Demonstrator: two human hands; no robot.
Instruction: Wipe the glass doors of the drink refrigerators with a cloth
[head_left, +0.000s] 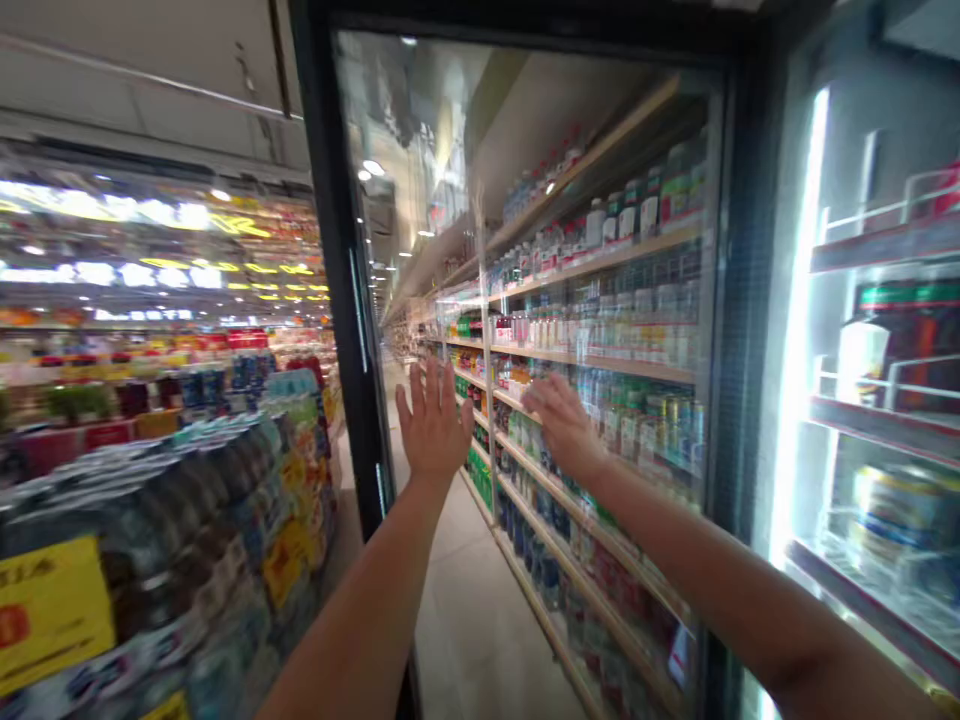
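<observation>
A glass cooler door (322, 260) with a dark frame stands swung open before me. Both arms reach toward its pane. My left hand (433, 425) is held up flat with the fingers spread, its back toward me, at the glass. Whether the palm touches the pane I cannot tell. My right hand (564, 425) is to the right, blurred by motion, with its fingers stretched out to the left and nothing visible in them. Rows of bottles (622, 215) on shelves show in the pane, either through it or mirrored in it.
At right is the lit cooler interior, with a bright light strip (801, 320), wire-fronted shelves (885, 425) and drinks. Stacked packs of bottles (187, 500) stand at left with a yellow price sign (52, 615). Blurred store displays fill the left background.
</observation>
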